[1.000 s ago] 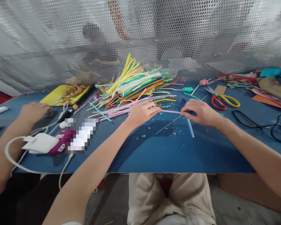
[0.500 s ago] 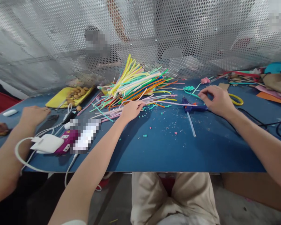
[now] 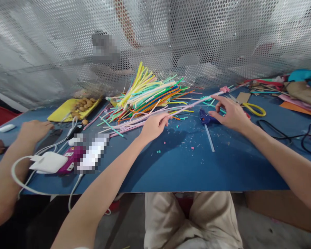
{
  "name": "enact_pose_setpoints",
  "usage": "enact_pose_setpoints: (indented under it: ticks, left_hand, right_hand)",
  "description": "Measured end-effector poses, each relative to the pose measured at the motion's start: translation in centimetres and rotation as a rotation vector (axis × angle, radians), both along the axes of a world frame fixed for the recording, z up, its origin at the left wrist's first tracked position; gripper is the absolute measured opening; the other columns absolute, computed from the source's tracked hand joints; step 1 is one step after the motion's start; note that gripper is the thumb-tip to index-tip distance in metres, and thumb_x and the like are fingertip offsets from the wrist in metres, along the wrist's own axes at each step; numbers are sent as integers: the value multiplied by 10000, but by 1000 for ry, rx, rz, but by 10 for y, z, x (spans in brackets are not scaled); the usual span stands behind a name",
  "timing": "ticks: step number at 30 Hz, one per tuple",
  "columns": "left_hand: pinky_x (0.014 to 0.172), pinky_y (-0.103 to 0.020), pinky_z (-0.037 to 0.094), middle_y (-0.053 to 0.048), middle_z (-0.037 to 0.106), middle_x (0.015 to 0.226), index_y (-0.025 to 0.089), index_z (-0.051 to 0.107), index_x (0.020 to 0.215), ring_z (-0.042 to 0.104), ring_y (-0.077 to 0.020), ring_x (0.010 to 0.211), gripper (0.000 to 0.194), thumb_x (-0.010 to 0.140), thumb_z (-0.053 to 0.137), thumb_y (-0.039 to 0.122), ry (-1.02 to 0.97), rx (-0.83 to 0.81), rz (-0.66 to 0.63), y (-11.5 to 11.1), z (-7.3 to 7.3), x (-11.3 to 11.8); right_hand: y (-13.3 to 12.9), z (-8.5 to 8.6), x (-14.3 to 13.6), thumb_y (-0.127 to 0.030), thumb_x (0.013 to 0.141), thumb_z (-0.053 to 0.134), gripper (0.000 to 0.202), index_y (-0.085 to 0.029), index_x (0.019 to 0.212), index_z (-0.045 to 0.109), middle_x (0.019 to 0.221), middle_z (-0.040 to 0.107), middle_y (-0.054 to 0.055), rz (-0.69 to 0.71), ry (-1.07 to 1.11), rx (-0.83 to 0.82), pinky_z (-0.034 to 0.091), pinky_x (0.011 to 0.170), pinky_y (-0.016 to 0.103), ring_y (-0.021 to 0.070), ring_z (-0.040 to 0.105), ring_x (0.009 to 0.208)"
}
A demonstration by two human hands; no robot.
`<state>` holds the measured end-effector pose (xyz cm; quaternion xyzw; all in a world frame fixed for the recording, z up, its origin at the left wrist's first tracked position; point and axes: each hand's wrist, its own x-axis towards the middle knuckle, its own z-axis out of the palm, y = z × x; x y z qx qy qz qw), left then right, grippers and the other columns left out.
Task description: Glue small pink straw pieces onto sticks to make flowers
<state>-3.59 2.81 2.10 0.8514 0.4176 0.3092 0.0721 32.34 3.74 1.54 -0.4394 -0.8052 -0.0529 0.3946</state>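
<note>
My left hand [image 3: 155,125] is closed around a pale pink pipe cleaner [image 3: 188,106], which slants up to the right above the table. My right hand [image 3: 230,112] is open, thumb and fingers apart, close by the far part of that pipe cleaner. Below its thumb lies a dark blue glue gun [image 3: 205,117] with a clear glue stick [image 3: 209,138] poking out toward me. Beyond the fingers are a small pink curled flower shape [image 3: 224,89] and a teal one [image 3: 206,98], partly hidden. Behind my left hand spreads a big pile of coloured pipe cleaners [image 3: 155,90].
Yellow-handled scissors [image 3: 256,110] and a black cable [image 3: 277,135] lie at right. On the left are a yellow tray [image 3: 59,110] of nuts, a purple power strip [image 3: 72,157], a white charger [image 3: 50,162] and another person's arm [image 3: 12,173]. A perforated metal screen [image 3: 197,41] stands behind.
My left hand has moved right and lifted the pink pipe cleaner, whose far end now points up and right. My right hand has shifted slightly left and down, with fingers spread wider.
</note>
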Motion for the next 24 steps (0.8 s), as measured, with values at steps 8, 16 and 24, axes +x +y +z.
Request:
enact_pose_setpoints:
  ticks: [8, 16, 24]
  left_hand:
    - [841, -327, 435, -1, 776, 818, 215, 719, 1118, 720, -170, 843, 323, 1077, 428, 349, 89, 229, -32, -14, 1, 10]
    - [859, -296, 431, 2, 789, 842, 221, 729, 1098, 717, -147, 807, 392, 1095, 374, 388, -20, 178, 149, -8, 5, 2]
    - [845, -326, 438, -22, 768, 811, 232, 757, 1028, 693, -181, 768, 350, 1036, 494, 463, 53, 305, 312, 2, 11, -18]
  right_hand:
    - [-4, 5, -4, -345, 993, 560, 225, -270, 906, 754, 855, 762, 48, 47, -77, 73, 535, 821, 469, 249, 642, 787]
    - [-10, 10, -7, -357, 986, 586, 230, -296, 841, 754, 850, 773, 24, 153, -124, 62, 529, 812, 479, 239, 615, 778]
    - [-6, 7, -3, -344, 999, 547, 262, -291, 870, 769, 835, 766, 42, 86, -73, 61, 529, 792, 471, 248, 627, 763]
